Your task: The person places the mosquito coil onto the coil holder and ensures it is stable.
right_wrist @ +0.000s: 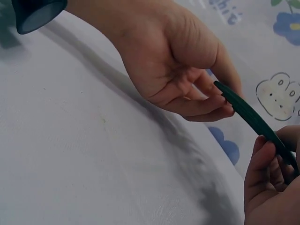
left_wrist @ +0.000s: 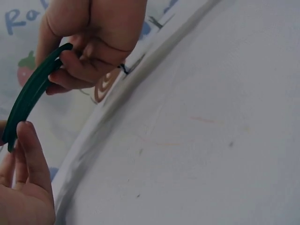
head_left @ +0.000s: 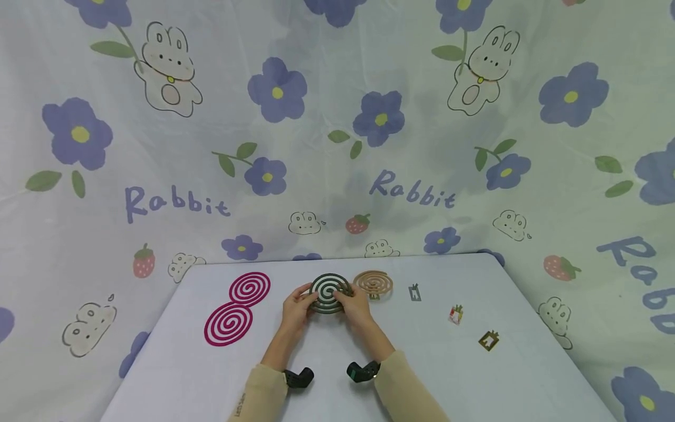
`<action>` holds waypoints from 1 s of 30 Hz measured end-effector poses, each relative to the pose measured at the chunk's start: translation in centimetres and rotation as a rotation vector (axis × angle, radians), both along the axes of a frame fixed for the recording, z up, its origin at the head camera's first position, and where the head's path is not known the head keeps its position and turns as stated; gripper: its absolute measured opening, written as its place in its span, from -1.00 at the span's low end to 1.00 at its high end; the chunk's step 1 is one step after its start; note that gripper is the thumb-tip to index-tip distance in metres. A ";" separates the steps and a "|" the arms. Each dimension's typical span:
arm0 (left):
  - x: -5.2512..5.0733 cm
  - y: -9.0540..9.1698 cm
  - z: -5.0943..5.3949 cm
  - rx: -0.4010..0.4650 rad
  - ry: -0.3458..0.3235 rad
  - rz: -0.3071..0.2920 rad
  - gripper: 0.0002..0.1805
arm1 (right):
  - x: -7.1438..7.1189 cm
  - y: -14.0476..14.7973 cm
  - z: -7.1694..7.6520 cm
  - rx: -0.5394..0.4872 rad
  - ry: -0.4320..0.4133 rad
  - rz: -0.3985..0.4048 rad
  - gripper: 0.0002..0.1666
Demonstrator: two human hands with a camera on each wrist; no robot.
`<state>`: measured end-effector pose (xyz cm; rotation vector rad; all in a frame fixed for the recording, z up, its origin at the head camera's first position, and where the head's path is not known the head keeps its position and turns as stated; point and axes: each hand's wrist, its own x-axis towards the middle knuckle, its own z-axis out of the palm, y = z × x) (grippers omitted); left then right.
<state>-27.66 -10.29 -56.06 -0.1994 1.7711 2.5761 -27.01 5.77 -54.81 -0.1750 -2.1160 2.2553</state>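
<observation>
Dark green, the spiral coil (head_left: pixel 329 293) is pinched between the left hand (head_left: pixel 297 306) and the right hand (head_left: pixel 358 302) in the head view, raised over the far middle of the surface (head_left: pixel 327 363). The step in hand looks like working at this coil, perhaps easing nested spirals apart; if so, the next move calls for light, even pressure from both grips, since such thin rings may snap. Toward the far left corner lie two pink coils, the upper (head_left: pixel 250 288) meeting the lower (head_left: pixel 228 323) at their rims. A tan coil (head_left: pixel 374 283) lies near the far edge, a small metal stand showing at its near rim; it sits so close to the right hand that it could hinder a sideways pull. Farther right come a silver stand (head_left: pixel 415 292), a red-and-white piece (head_left: pixel 456 315) and, toward the right edge, a brass-coloured stand (head_left: pixel 488 340), all well apart from the hands. The left wrist view shows the green coil edge-on, clear of the surface, with fingers and thumb gripping opposite ends; its edge seems doubled. In the right wrist view it tilts between both grips; whether its layers are separated I cannot tell.
</observation>
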 end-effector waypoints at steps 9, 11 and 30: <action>0.5 1.5 0.2 0.048 -0.021 -0.001 -0.49 | 0.2 1.4 -0.1 -0.038 -0.020 -0.011 -0.61; 0.6 1.8 0.2 0.056 -0.021 -0.006 -0.49 | 0.3 1.6 0.0 -0.044 -0.019 -0.018 -0.60; 0.8 4.7 0.9 0.070 -0.032 -0.106 -0.56 | 0.7 4.5 0.2 -0.048 0.018 -0.019 -0.60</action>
